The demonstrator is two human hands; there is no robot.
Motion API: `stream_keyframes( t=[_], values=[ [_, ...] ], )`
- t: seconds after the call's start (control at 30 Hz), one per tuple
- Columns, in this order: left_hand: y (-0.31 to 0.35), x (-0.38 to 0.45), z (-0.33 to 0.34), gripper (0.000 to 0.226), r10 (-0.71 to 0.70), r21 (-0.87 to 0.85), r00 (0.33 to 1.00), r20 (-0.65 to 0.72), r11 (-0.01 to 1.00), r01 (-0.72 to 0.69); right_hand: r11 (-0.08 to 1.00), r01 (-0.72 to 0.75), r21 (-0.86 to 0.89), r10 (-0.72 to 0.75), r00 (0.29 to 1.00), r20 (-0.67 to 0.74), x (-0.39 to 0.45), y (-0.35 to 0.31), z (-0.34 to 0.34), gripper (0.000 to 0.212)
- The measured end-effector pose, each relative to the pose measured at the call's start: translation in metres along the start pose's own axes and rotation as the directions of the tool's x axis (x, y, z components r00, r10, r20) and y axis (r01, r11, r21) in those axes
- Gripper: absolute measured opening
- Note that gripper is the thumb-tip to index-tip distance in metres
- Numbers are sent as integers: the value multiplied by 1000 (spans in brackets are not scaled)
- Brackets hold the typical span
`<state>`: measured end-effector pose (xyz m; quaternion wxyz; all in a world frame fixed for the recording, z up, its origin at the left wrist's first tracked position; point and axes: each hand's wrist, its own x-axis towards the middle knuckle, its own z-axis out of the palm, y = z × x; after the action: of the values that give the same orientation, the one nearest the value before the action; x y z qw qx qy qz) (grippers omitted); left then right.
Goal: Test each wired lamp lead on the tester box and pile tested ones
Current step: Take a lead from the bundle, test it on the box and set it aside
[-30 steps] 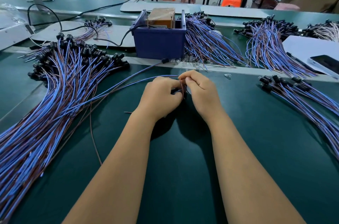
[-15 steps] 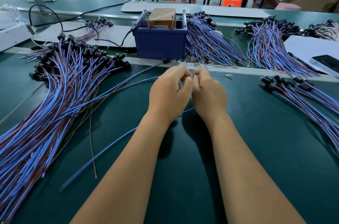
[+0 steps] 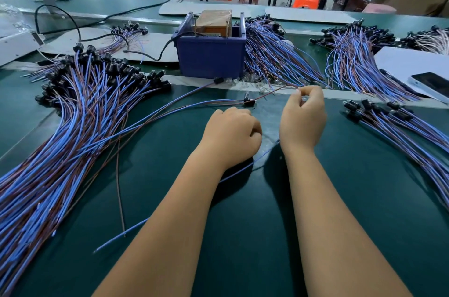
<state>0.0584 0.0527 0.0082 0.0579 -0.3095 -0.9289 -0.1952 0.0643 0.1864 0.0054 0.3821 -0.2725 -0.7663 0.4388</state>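
At left of frame a large lead pile (image 3: pixel 73 131) is spread. At centre, the left hand (image 3: pixel 232 135), earlier pressed against the right, is now parted, curled round a blue wire (image 3: pixel 243 170). The right hand (image 3: pixel 302 117) is raised toward the tester box (image 3: pixel 211 56), pinching something small, seemingly a bulb; testing seems imminent.

Both forearms (image 3: pixel 340 219) are bare to the frame's lower edge, no sleeves showing; the hands (image 3: pixel 232 135) wear no gloves, rings or watch.

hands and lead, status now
Left hand curled on blue wire. Right hand pinching small clear bulb. Tester box clear ahead, untouched.
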Motion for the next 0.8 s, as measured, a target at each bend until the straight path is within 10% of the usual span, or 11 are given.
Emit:
stream_keyframes(
  t=[0.13,0.3,0.4,0.5,0.63,0.73,0.8],
  values=[
    [5,-3,-4,16,90,-280,983,158,959,-43,998,57,-1,-56,989,140,-3,2,6,8],
    [0,1,-7,17,149,-133,974,172,983,-126,997,79,25,-83,952,296,-4,4,10,11],
    [-4,2,-7,25,23,128,991,-129,992,-7,996,80,46,-91,902,422,-4,6,11,13],
    [-8,-1,-12,22,-106,0,889,-444,993,119,973,-17,232,-127,797,591,-11,2,13,20],
    [-5,-4,-9,24,-232,-196,822,-521,969,150,850,-258,459,-219,620,754,-21,-11,16,32],
    [-9,4,-7,26,-515,-637,780,-356,744,200,851,-330,410,-192,531,825,-20,-12,14,41],
    [-16,9,-8,19,-643,-887,751,-149,422,185,884,-316,346,-169,474,864,-19,-11,11,39]
  ],
)
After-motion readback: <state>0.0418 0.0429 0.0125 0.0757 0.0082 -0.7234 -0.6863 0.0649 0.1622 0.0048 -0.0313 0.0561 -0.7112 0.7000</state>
